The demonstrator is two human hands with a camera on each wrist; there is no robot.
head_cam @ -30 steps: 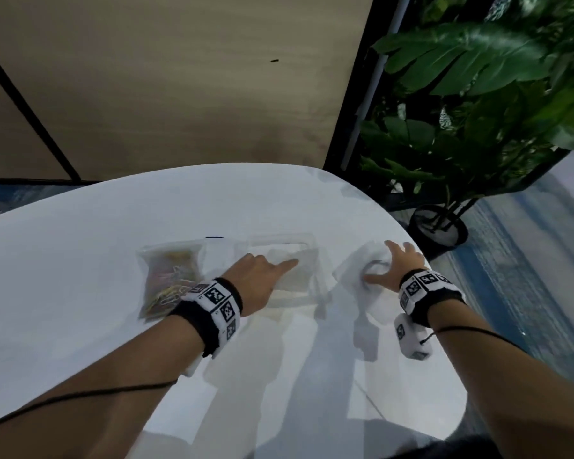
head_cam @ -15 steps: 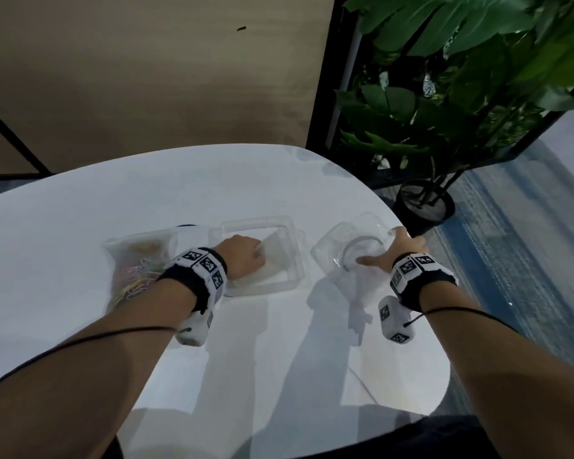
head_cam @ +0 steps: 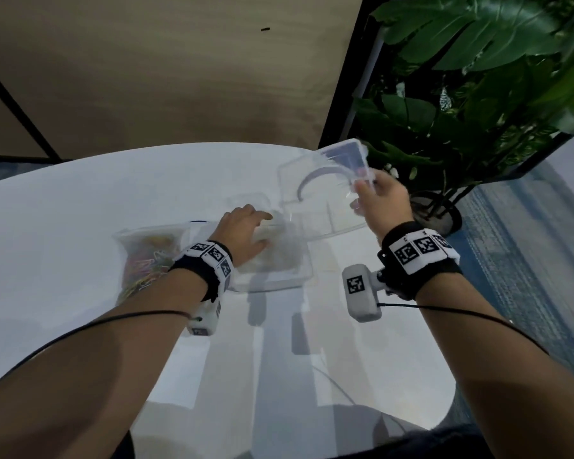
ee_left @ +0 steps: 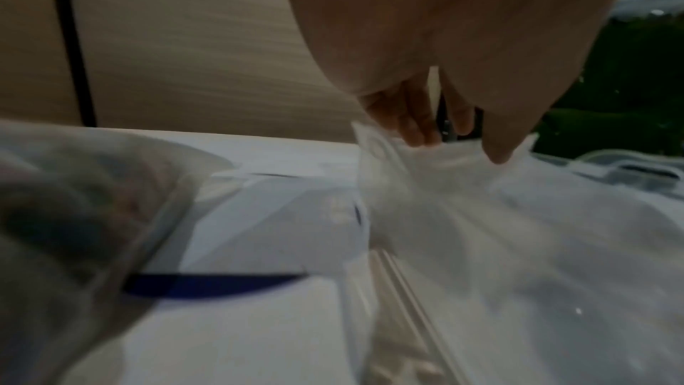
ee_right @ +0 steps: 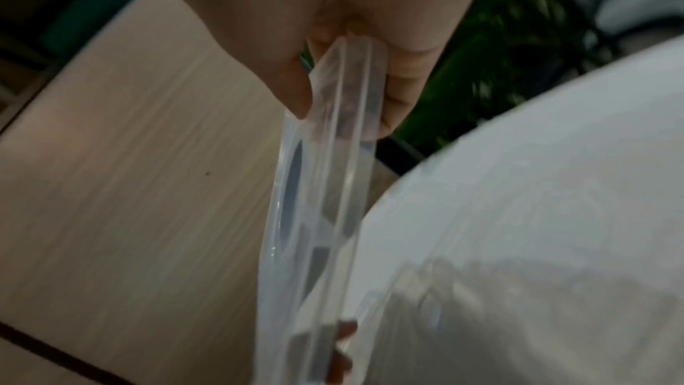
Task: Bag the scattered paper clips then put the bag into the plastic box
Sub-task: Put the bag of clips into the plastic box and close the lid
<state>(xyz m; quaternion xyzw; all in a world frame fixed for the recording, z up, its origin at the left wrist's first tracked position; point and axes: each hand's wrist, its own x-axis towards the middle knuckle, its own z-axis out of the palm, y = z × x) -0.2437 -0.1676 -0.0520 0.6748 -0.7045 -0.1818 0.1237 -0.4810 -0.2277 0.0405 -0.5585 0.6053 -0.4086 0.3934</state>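
Note:
A clear plastic box (head_cam: 305, 276) stands open mid-table. My left hand (head_cam: 259, 223) reaches into it, and in the left wrist view its fingers and thumb (ee_left: 459, 145) pinch the crumpled top of a clear bag (ee_left: 462, 201) lying in the box. A second bag, filled with coloured paper clips (head_cam: 146, 260), lies on the table just left of the box, behind my left wrist. My right hand (head_cam: 365, 190) grips the clear box lid (head_cam: 325, 193) by its edge and holds it tilted in the air, up and right of the box. The lid (ee_right: 318, 215) is edge-on in the right wrist view.
The round white table (head_cam: 80, 210) curves away close to the right of the lid. A large potted plant (head_cam: 478, 77) stands beyond that edge, with a wood-panelled wall (head_cam: 179, 77) behind the table.
My right hand has picked the lid up off the table and raised it, tilted, to the right of the box. My left hand stays in the box, fingers now curled on the clear bag.

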